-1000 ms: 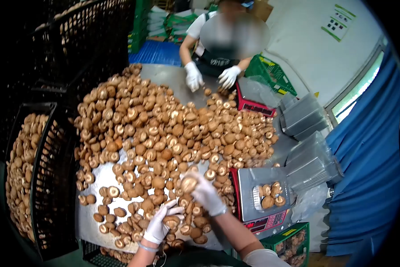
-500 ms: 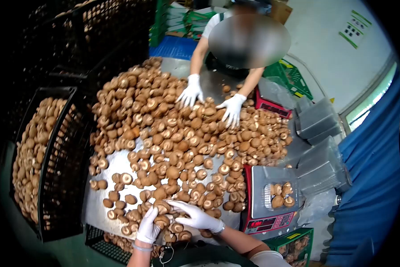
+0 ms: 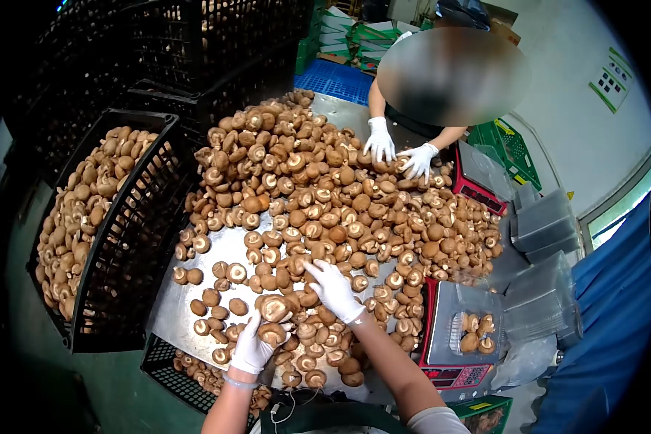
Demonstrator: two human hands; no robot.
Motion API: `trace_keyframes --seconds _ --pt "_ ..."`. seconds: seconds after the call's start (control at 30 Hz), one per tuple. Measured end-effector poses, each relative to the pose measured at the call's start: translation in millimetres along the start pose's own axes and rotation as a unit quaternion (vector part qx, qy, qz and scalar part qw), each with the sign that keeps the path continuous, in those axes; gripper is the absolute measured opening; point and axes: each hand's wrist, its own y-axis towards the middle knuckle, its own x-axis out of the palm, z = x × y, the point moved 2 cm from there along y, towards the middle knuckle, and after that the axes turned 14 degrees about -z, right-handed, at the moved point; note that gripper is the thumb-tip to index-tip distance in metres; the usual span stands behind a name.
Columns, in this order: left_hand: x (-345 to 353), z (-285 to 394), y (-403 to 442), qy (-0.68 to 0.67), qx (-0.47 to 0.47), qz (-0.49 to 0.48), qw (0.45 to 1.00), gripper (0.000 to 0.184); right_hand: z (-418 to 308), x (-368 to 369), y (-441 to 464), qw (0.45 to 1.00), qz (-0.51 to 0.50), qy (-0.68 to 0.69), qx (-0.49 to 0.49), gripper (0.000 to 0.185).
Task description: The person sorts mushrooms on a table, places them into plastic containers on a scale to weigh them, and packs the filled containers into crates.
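Brown shiitake mushrooms (image 3: 337, 233) lie heaped across a metal table (image 3: 183, 304). My left hand (image 3: 251, 349), in a white glove, is at the near edge of the heap. Its fingers are curled round shiitake mushrooms (image 3: 273, 334), one with its pale underside up. My right hand (image 3: 334, 291), gloved too, reaches over the heap to the right of the left hand. Its fingers are stretched and apart, with the tips by mushrooms (image 3: 296, 266); whether they touch is unclear.
A co-worker's gloved hands (image 3: 418, 160) are on the far side of the heap. At right stands a red scale (image 3: 441, 325) bearing a clear tray of mushrooms (image 3: 477, 340), beside stacked clear trays (image 3: 539, 296). A black crate (image 3: 123, 239) full of mushrooms stands at left.
My right hand has moved away from the left hand and forward over the heap. My left hand still holds mushrooms. The co-worker's hands have come closer together. The camera view has shifted.
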Motion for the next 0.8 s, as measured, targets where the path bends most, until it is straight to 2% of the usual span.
trace_keyframes --seconds 0.07,0.13,0.17,0.2,0.27,0.33,0.4,0.47,0.5,0.53,0.6,0.67,0.7,0.73,0.8 --pt "-2 0 1 -0.034 0.006 0.011 0.999 0.047 3 -2 5 1.0 0.014 0.017 -0.012 0.036" --pt "0 4 -5 -0.045 0.008 0.021 0.999 0.046 8 -7 1 0.985 0.039 0.167 -0.024 0.032" --pt "4 10 -11 -0.004 0.004 0.003 1.0 0.046 11 -9 -2 0.967 0.057 0.25 -0.014 0.032" --pt "8 16 -17 0.037 0.0 -0.015 0.999 0.045 9 -14 -7 0.946 0.046 0.319 0.003 0.032" --pt "15 36 -31 0.111 0.038 -0.052 0.992 0.05 -4 -27 -22 0.889 0.001 0.447 0.098 0.033" --pt "16 60 -52 0.238 0.066 -0.102 0.964 0.053 -41 -30 -39 0.903 -0.013 0.429 0.003 0.035" --pt "-4 94 -86 0.319 -0.042 -0.224 0.92 0.053 -83 -11 -55 0.907 -0.138 0.369 -0.145 0.04" --pt "-26 127 -121 0.566 -0.118 -0.158 0.8 0.052 -103 -23 -53 0.946 -0.143 0.179 -0.228 0.046" --pt "-43 146 -139 0.588 -0.155 -0.132 0.783 0.055 -88 -14 -35 0.954 -0.099 0.179 -0.22 0.046" --pt "-56 155 -153 0.61 -0.187 -0.108 0.762 0.058 -70 -15 -14 0.957 -0.062 0.23 -0.163 0.042" --pt "-49 151 -168 0.519 -0.01 -0.044 0.853 0.055 -33 -20 22 0.992 0.071 0.083 -0.069 0.039" --pt "-94 145 -166 0.457 0.187 -0.04 0.869 0.057 -7 -18 41 0.997 0.012 -0.08 0.016 0.04" --pt "-107 137 -152 0.39 0.218 0.022 0.894 0.059 11 -4 48 0.992 -0.024 -0.121 0.022 0.041" --pt "-98 130 -136 0.341 0.203 0.056 0.916 0.058 24 2 50 0.988 -0.053 -0.147 0.015 0.041" --pt "-64 107 -103 0.219 0.179 0.119 0.952 0.059 28 -10 41 0.999 -0.021 -0.044 0.01 0.037"
